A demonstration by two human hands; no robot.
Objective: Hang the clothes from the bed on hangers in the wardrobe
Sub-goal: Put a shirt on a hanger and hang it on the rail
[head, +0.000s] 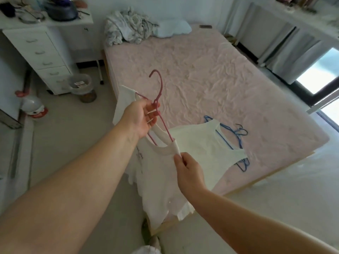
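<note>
My left hand (141,118) grips the pink hanger (158,107) while my right hand (187,169) pinches the top's (157,180) strap onto it, nearly done; a second top (203,143) still waits on the bed (211,79) with blue hangers (238,136).

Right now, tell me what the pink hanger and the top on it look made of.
Pink hanger: thin wire with a matte, probably plastic coating; slim, evenly coloured. White sleeveless top: soft thin knit, possibly cotton; it drapes limply and wrinkles.
</note>
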